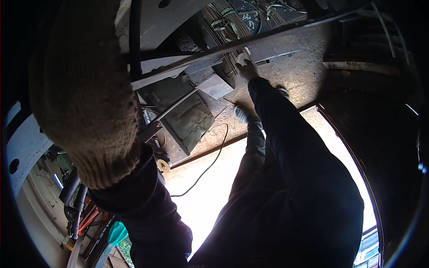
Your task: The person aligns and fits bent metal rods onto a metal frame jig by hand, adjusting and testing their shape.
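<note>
My left hand (85, 98), in a tan knitted glove with a dark sleeve, is raised very close to the camera at the upper left. Its fingers are out of sight, so what it holds is hidden. A black rod (135, 35) runs upright just beside it. My right arm reaches far forward. My right hand (246, 67), in a light glove, has its fingers on a long steel bar (187, 60) that lies diagonally over the rusty floor, next to a flat grey steel strip (275, 47). My shoes (241, 114) stand just below that hand.
A grey metal box (192, 119) and steel plates (214, 85) lie left of my feet. A thin cable (213, 158) loops over the bright floor, near a small yellow disc (163, 166). Bundled rods (225, 22) lie beyond. A white beam with holes (24, 147) stands at the left, a dark wall (384, 134) at the right.
</note>
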The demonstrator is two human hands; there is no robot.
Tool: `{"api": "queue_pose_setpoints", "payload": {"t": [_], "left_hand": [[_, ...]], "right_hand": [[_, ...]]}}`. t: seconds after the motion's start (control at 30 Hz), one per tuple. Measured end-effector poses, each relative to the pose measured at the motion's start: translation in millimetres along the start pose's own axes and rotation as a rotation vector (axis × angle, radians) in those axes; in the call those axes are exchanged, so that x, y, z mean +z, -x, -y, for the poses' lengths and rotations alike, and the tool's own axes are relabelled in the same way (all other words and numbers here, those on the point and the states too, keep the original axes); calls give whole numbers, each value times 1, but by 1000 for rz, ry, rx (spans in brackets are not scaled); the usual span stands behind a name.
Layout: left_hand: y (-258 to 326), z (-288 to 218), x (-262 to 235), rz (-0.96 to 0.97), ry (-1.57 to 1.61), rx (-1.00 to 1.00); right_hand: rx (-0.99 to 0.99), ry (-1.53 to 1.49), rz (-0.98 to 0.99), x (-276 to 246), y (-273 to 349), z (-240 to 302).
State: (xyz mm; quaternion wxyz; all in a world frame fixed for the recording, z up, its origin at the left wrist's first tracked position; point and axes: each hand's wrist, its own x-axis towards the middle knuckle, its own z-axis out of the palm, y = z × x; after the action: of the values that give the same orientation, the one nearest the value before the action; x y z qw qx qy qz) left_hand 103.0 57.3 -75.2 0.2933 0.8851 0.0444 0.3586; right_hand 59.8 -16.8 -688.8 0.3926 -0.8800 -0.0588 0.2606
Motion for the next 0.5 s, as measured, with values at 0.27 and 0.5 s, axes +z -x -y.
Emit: {"api": "queue_pose_setpoints", "payload": {"t": [0.27, 0.5], "left_hand": [[0, -6, -9, 24, 11, -53], [-6, -18, -19, 44, 31, -151]], "right_hand": [[588, -632, 653, -33, 49, 43], [-300, 518, 475, -93, 101, 57]]}}
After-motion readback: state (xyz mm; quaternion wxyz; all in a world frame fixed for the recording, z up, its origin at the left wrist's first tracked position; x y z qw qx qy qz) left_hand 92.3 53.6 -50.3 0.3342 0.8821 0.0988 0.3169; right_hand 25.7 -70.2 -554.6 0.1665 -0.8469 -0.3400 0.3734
